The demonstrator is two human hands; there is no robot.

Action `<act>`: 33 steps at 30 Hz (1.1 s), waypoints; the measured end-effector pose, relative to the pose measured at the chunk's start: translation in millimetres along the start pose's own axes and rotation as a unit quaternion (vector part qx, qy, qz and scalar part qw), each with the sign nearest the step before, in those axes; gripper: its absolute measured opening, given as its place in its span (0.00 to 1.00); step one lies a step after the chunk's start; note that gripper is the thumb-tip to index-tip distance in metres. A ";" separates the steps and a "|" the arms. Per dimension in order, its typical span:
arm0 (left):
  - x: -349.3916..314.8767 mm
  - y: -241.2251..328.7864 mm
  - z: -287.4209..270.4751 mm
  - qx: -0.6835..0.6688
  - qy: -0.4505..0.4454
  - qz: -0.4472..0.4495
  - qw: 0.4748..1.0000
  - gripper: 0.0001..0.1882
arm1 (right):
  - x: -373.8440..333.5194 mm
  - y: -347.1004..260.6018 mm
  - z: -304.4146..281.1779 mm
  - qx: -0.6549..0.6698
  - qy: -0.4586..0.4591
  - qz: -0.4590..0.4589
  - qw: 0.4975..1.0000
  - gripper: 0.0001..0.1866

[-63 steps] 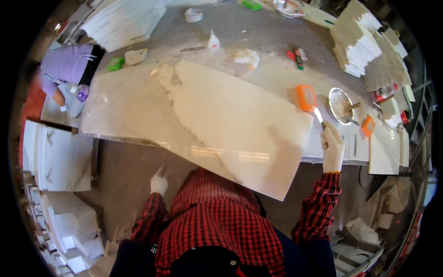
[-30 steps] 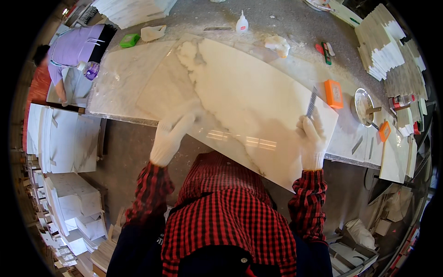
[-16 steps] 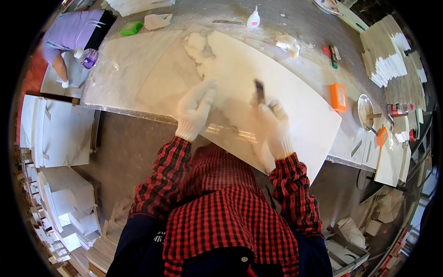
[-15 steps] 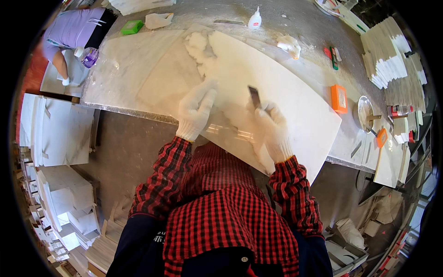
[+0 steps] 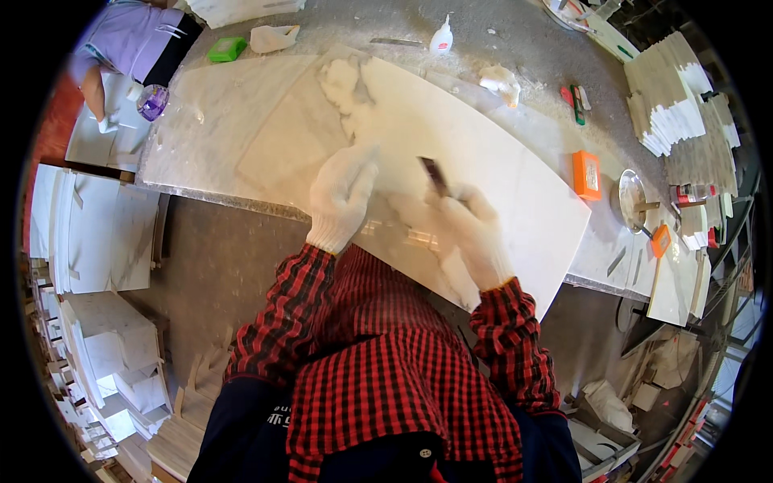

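Note:
A pale stone slab (image 5: 515, 201) with grey, cloud-like veining lies at an angle across the bench, one corner jutting past the near edge. My left hand (image 5: 345, 189), in a white knit glove, rests on the slab's left part with its fingers stretched forward; nothing shows in it. The gloved right hand (image 5: 475, 233) is closed around a flat, dark scraper blade (image 5: 433, 175), which sticks out past the fingers toward the upper left. The blade is over the middle of the slab; whether its tip touches the surface I cannot tell.
On the bench are an orange box (image 5: 587, 175), a metal bowl (image 5: 631, 197), a white squeeze bottle (image 5: 441, 36), a green box (image 5: 227, 49) and a crumpled white cloth (image 5: 501, 84). Stacked stone strips (image 5: 664, 97) stand far right. A co-worker in a purple shirt (image 5: 129, 40) bends at far left.
The blade and my right hand have shifted slightly left, with the blade tilting further left. My left hand's fingers are closer together. The co-worker's hand has moved a little.

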State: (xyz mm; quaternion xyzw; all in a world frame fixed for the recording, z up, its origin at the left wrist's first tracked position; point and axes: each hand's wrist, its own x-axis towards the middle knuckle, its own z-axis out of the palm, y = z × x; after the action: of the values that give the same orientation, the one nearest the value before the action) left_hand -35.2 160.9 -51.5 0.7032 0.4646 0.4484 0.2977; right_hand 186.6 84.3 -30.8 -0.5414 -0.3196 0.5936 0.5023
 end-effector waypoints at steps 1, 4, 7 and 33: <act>0.2 2.0 -0.7 0.036 0.007 0.027 0.999 0.16 | -4.2 -4.1 -9.2 0.037 0.018 -0.013 0.999 0.12; 4.6 5.8 -5.8 0.085 -0.073 0.144 0.983 0.16 | -18.9 -20.1 -50.0 0.023 0.111 -0.042 0.993 0.15; -8.5 26.6 -6.3 0.130 -0.155 0.157 0.967 0.21 | -28.8 -15.7 -94.8 -0.081 0.220 -0.079 0.969 0.16; -71.3 71.1 42.6 0.281 -0.261 0.137 0.913 0.38 | -37.7 14.1 -124.1 -0.131 0.353 -0.159 0.913 0.14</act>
State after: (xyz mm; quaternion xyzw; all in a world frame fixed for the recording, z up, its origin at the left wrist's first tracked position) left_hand 19.0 67.4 -35.2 0.9064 0.3766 0.1365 0.1340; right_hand 299.3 24.2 -57.7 -0.7186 -0.2778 0.2288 0.5951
